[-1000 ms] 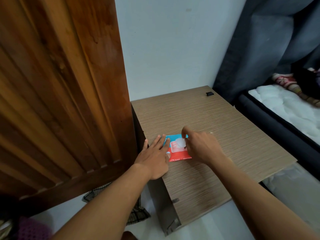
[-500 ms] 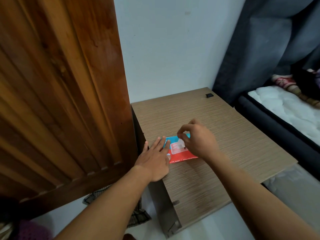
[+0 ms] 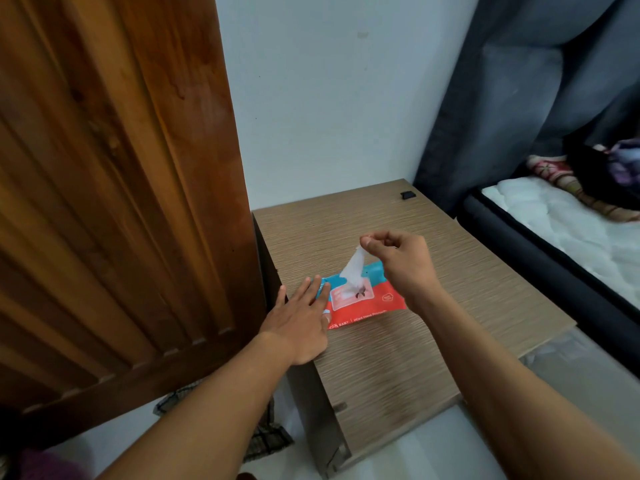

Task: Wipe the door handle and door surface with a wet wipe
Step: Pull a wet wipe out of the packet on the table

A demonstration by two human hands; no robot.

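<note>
A red and blue wet wipe pack lies flat on the wood-grain cabinet top. My left hand rests flat with fingers spread on the pack's left end, pressing it down. My right hand is raised above the pack, thumb and fingertips pinched on the top of a white wet wipe that stretches up out of the pack's opening. The brown slatted wooden door fills the left side. Its handle is not in view.
A white wall stands behind the cabinet. A small black item sits at the cabinet's far right corner. A dark curtain and a bed with a white mattress are to the right. A checked cloth lies on the floor below.
My right hand has risen from the pack's opening, drawing a white wipe up out of it. My left hand has stayed on the pack's left end.
</note>
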